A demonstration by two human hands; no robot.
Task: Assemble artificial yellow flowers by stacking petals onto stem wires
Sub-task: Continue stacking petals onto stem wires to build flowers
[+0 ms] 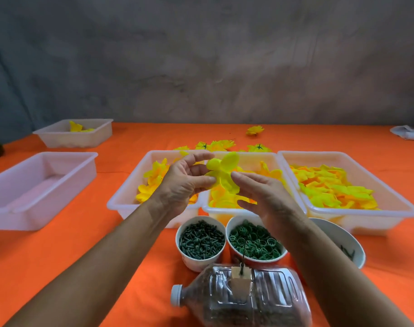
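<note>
My left hand [186, 182] pinches a bright yellow petal piece [222, 169] in the air above the white trays. My right hand [262, 194] hovers just right of the petal with straight fingers, and I cannot tell if it touches it. A thin dark stem wire [243, 258] stands upright from a plastic bottle [243, 296] lying on its side near me. Three white trays hold yellow petals: left [121, 197], middle [224, 210] and right [356, 159].
Two paper cups sit in front of the trays, one with dark green pegs [201, 241], one with green rings [255, 244]. A white bowl [347, 244] sits behind my right arm. Two more white trays [36, 182] [76, 133] stand at left. Finished flowers [224, 145] lie on the orange cloth.
</note>
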